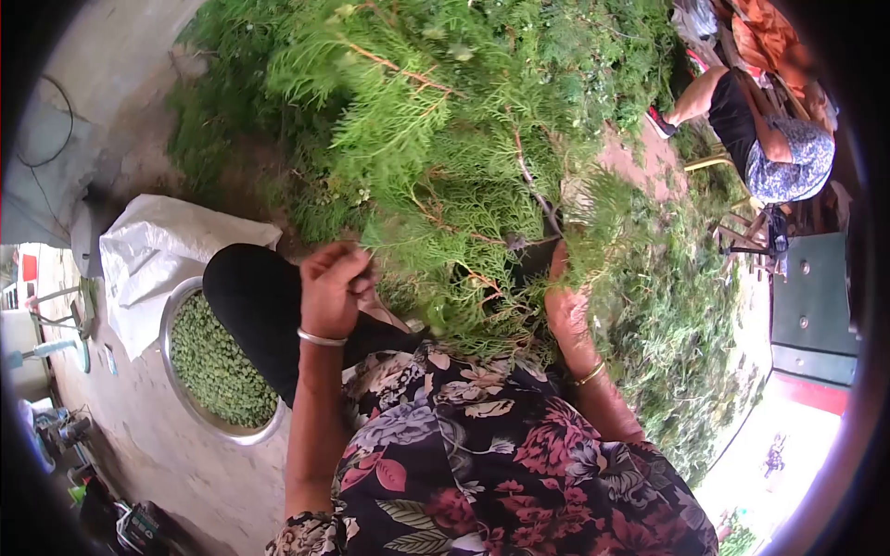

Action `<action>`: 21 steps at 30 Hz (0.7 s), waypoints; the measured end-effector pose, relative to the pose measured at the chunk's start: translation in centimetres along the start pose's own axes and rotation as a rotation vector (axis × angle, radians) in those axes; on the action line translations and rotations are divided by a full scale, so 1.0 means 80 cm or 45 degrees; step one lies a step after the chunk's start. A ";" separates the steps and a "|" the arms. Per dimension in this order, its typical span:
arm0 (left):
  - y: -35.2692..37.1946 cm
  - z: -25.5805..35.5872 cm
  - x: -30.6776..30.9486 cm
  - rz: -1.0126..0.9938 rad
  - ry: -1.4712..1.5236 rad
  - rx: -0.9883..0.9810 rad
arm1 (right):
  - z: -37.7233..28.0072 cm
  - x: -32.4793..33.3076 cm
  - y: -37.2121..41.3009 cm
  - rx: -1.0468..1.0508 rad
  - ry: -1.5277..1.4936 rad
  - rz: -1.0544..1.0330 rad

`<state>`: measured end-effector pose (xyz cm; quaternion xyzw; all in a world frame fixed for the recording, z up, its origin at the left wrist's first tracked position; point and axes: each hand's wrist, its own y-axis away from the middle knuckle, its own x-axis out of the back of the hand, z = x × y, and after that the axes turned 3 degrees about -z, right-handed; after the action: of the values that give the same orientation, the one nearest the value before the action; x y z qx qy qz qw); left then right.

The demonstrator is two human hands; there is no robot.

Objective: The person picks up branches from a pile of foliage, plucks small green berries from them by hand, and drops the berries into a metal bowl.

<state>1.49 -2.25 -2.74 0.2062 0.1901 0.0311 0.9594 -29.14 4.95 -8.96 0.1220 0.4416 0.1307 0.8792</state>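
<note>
A leafy evergreen branch (pixel 436 218) with flat, scale-like sprays lies across my lap, its thin brown stem running toward my right hand. My right hand (pixel 565 301) is closed around this branch near the stem, its fingers partly covered by foliage. At the left edge of the sprays is my left hand (pixel 334 283), its fingers curled in a pinch. Whatever small piece may be between those fingertips is hidden. Beside my left knee stands a round metal basin (pixel 170 347), filled with small green cones (pixel 222 361).
A white woven sack (pixel 176 250) lies against the basin. Cut evergreen branches (pixel 593 56) are heaped ahead, and more greenery (pixel 667 343) covers the ground at right. Another person (pixel 788 157) sits at upper right near a dark green metal panel (pixel 814 292).
</note>
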 end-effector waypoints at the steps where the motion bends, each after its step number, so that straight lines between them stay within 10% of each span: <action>1: 0.000 -0.003 0.001 -0.116 0.280 0.129 | -0.002 0.006 -0.007 0.070 0.025 -0.030; 8: -0.013 -0.077 -0.025 -0.548 0.064 0.082 | -0.006 0.004 -0.005 0.022 -0.120 -0.102; 11: -0.015 -0.064 -0.025 -0.919 -1.554 -0.831 | -0.005 0.004 -0.003 -0.060 -0.236 -0.130; 14: -0.026 -0.084 -0.020 -0.950 -1.542 -1.143 | -0.004 0.005 -0.002 -0.147 -0.352 -0.149; 18: -0.011 -0.037 -0.048 -1.033 -0.885 -0.455 | -0.001 0.000 -0.002 -0.177 -0.677 -0.155; 21: -0.015 -0.050 -0.039 -1.050 -1.086 -0.486 | 0.016 -0.011 0.004 -0.270 -0.463 -0.144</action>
<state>-2.95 -2.21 -5.51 -0.0648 -0.1548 -0.3936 0.9038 -28.62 4.85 -7.45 0.0255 0.2657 0.1029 0.9582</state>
